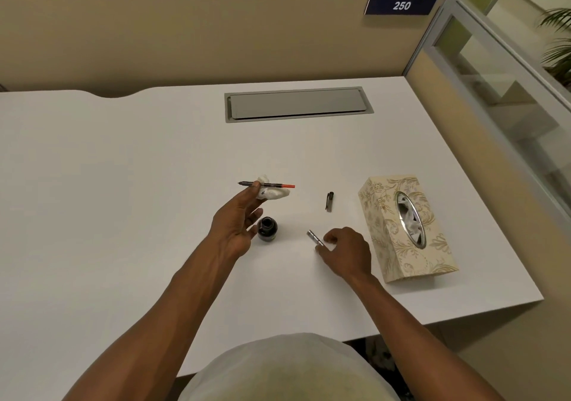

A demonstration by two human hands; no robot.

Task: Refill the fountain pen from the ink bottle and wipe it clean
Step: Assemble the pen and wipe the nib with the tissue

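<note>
The left hand (236,221) covers part of the pen section (267,185), so the fingertip grip on it cannot be resolved. The crumpled tissue (272,193) is partly hidden behind the same fingers. The nib is too small to check for ink. The ink bottle (267,229) is partly overlapped by the left hand; its mouth reads only as a dark ring. The right hand (347,250) conceals the near end of the silver barrel (314,237). Both arms are cut off by the lower edge.

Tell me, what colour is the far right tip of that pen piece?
Orange-red, on the pen piece; head view.
</note>
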